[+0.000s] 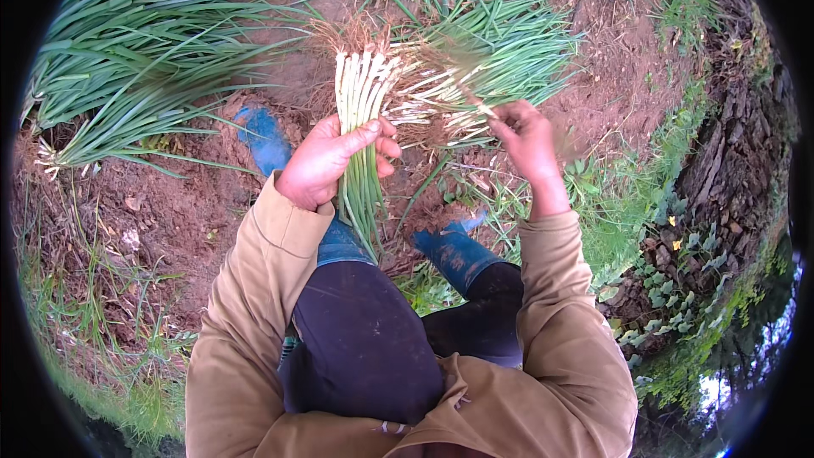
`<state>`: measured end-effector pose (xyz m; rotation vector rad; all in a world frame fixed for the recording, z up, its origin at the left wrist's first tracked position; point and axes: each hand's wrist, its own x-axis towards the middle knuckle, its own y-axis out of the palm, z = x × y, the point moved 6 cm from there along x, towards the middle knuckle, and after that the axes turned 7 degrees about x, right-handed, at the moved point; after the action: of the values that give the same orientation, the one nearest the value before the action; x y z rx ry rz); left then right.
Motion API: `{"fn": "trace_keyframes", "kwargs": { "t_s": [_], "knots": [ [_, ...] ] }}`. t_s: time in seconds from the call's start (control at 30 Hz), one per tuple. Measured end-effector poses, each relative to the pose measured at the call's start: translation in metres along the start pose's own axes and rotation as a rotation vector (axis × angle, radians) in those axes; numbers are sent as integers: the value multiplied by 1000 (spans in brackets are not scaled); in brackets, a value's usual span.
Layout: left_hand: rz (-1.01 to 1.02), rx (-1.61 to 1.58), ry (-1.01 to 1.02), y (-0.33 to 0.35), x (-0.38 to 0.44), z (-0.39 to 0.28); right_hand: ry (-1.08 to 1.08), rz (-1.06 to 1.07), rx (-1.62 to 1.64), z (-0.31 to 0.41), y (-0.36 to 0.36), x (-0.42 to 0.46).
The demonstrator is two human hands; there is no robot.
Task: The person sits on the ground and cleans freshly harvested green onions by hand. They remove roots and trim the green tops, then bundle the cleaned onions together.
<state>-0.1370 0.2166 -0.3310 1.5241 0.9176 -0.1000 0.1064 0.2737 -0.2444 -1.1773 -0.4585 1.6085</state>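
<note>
My left hand (340, 154) is wrapped around a bunch of spring onions (364, 92). Their white stems and brown roots point up and away from me, and the green leaves hang down below my fist. Between the fingertips of my right hand (526, 137) is a thin, pale spring onion stem (480, 105), its far end blurred by motion. Just beyond both hands, a heap of spring onions (509, 54) lies on the soil, white ends to the left and leaves to the right.
A large pile of spring onions (159, 32) covers the ground at upper left, with a smaller bundle (121, 130) below it. My blue boots (264, 140) stand on reddish soil (184, 216). Along the right runs a rough, dark bank (718, 159) with weeds at its foot.
</note>
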Motion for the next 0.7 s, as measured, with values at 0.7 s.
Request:
{"fn": "trace_keyframes", "kwargs": {
  "t_s": [0.7],
  "knots": [
    [-11,229,518,12,-4,-22,112,-165,818,117,84,-6]
  ]
}}
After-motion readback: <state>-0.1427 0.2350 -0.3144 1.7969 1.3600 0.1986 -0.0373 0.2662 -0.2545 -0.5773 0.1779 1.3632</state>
